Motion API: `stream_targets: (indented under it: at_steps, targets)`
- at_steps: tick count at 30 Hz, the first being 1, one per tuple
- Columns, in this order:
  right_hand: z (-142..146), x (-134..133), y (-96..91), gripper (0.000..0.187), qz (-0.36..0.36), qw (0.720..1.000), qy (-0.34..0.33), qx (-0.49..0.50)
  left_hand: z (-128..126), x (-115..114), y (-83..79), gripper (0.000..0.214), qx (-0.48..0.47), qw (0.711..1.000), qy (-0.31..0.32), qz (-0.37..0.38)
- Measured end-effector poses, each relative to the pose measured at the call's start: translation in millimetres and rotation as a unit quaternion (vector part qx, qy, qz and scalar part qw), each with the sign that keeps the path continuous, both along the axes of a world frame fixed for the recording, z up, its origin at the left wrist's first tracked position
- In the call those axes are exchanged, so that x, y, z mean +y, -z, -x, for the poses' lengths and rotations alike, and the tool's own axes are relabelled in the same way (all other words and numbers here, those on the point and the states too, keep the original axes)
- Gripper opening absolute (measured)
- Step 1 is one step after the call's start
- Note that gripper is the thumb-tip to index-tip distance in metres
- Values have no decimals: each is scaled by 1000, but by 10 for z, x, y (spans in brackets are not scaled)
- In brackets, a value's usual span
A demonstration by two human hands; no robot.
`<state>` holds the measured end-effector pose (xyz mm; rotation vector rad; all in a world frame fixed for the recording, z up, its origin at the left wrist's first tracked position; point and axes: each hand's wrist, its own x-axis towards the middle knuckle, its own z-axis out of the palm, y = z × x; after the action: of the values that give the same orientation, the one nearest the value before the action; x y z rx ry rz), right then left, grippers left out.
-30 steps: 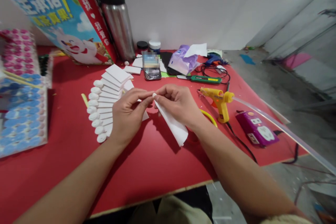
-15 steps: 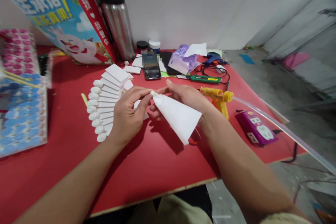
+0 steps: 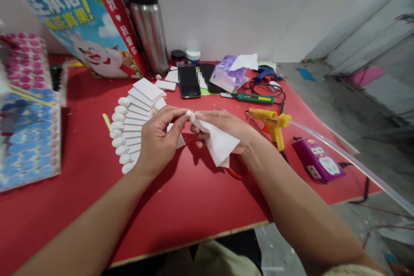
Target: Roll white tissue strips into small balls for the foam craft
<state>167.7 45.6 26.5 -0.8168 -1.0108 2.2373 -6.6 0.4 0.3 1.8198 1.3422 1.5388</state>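
Observation:
A white sheet of tissue or thin paper (image 3: 221, 144) is gathered to a small twisted tip between my two hands above the red table. My left hand (image 3: 164, 131) pinches that tip between thumb and fingertips. Fingers of my right hand (image 3: 223, 123) are closed around the gathered part just right of the tip, and the loose end fans out below the palm. Beside my left hand lies a fanned row of white cards (image 3: 134, 123) with round white pieces (image 3: 118, 127) at their outer ends. Red-handled pliers or scissors (image 3: 236, 172) lie partly hidden under my right hand.
Right of my hands are a yellow glue gun (image 3: 271, 123) with a long clear stick and a purple power box (image 3: 318, 159). Behind sit a phone (image 3: 189, 81), a green-handled cutter (image 3: 254, 97), a purple tissue pack (image 3: 226, 75) and a steel flask (image 3: 148, 26). Blue rosettes (image 3: 32, 138) fill a tray at left.
My right hand has closed in over the white sheet near its tip. The sheet, flat and cone-like before, is now more crumpled and folded. My left hand keeps its pinch.

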Motion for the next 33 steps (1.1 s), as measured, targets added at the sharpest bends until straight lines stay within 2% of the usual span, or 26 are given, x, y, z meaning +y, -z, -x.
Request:
stream_targets:
  at_steps: [3,5,7,9,11,12,14,18,20,22,25,29,33]
  targets:
    - [13,-1,24,29,-78,993,55,-76,-9,-1,12,11,-20,1000,-6,21]
    - [28,-13,32,27,-162,972,93,-143,-25,-9,32,12,-42,998,-8,42]
    - [52,-39,38,20,-273,926,143,-220,-49,-20,59,13,-65,996,-9,58]
    - [82,-76,47,16,-371,858,193,-299,-77,-31,83,13,-76,995,-14,64]
    - [112,-112,62,14,-426,803,227,-349,-100,-39,93,12,-59,997,-27,50]
    - [124,-126,72,13,-439,792,233,-355,-108,-42,92,11,-42,998,-37,35]
    - [142,-139,95,13,-441,799,228,-338,-118,-48,86,9,-9,998,-56,2]
    - [157,-129,144,21,-400,851,206,-270,-133,-74,83,9,3,997,-75,-32]
    - [149,-120,149,23,-389,859,209,-260,-139,-92,86,11,3,996,-74,-40]
    - [121,-113,127,22,-397,854,208,-266,-132,-98,83,11,-2,997,-65,-37]
    - [53,-98,57,18,-420,851,172,-263,-89,-73,57,8,-50,998,-24,15]
    - [-7,-70,13,16,-412,868,133,-244,-20,-21,25,10,-109,988,39,98]
    - [19,-62,67,19,-406,871,139,-238,-37,-27,41,17,-101,990,18,100]
